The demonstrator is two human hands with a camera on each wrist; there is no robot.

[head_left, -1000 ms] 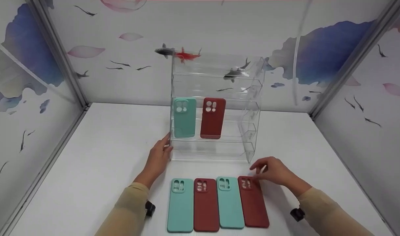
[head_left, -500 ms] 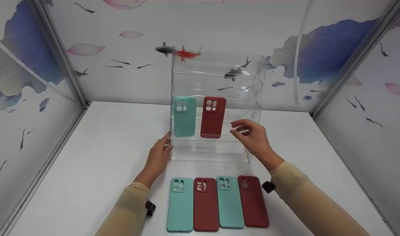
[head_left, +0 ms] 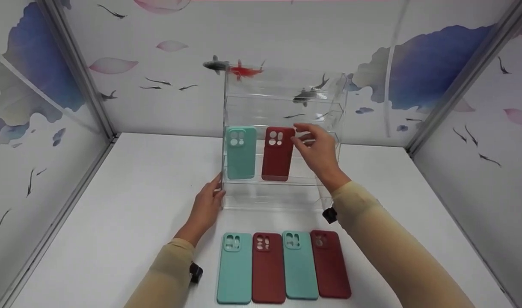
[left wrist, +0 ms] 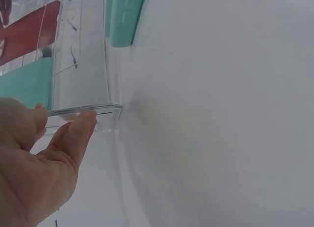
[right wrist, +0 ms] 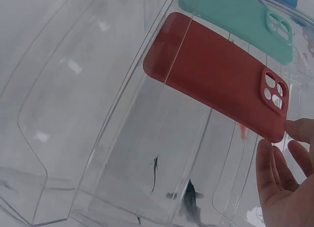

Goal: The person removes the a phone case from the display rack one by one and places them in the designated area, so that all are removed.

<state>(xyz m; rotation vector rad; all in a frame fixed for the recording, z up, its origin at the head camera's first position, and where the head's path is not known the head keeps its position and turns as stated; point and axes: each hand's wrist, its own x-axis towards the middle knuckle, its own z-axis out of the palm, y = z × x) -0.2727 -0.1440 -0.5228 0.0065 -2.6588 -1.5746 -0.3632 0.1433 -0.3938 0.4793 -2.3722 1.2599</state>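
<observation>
Clear acrylic rack at frame centre on the white worktop, steadied at its lower-left corner by the straight-fingered left hand. Two cases shelved, teal and red case; four cases unshelved below. Right hand loosely open, empty, fingertips at the red case's top corner.
</observation>
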